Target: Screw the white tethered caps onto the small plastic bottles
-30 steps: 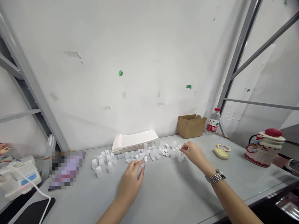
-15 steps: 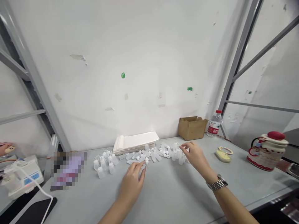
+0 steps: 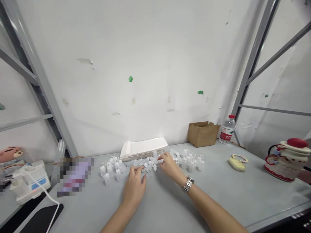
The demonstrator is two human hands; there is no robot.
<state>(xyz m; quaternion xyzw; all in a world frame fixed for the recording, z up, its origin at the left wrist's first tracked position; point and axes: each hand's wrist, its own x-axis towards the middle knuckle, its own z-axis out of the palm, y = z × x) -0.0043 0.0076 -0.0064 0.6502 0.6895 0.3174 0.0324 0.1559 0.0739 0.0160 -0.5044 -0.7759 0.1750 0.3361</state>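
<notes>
- A pale, tape-scarred wall [image 3: 150, 64] fills the upper frame, with grey metal posts rising at both sides and a grey tabletop [image 3: 165, 207] below.
- In the middle of the frame, just in front of a stack of flat white packaging [image 3: 145, 147], lies a loose pile of small translucent bottles and white caps [image 3: 148, 165]; most pieces lie on their sides.
- Upright capped bottles stand in two clusters, one left of the pile [image 3: 107, 179] and one right of it [image 3: 191, 166].
- The left hand [image 3: 134, 184] is at the pile's near left edge, thumb and forefinger narrowly apart; I can't tell whether a piece sits between them.
- The right hand [image 3: 168, 165], wearing a metal wristwatch [image 3: 188, 184], is over the pile's right side, fingertips drawn close; whether they grip a pale piece is too small to tell.
- I'd judge this as picking through loose parts, which calls for a fine pinch on one piece without nudging its neighbours.
- Grey surface shows between the forearms at lower centre, giving the wrists room; the front edge runs along the lower right.
- Sideways there is less leeway: the standing clusters flank the pile closely and could topple. The cardboard box [image 3: 204, 134] and water bottle [image 3: 227, 129] sit farther back, upper right of the hands.
</notes>
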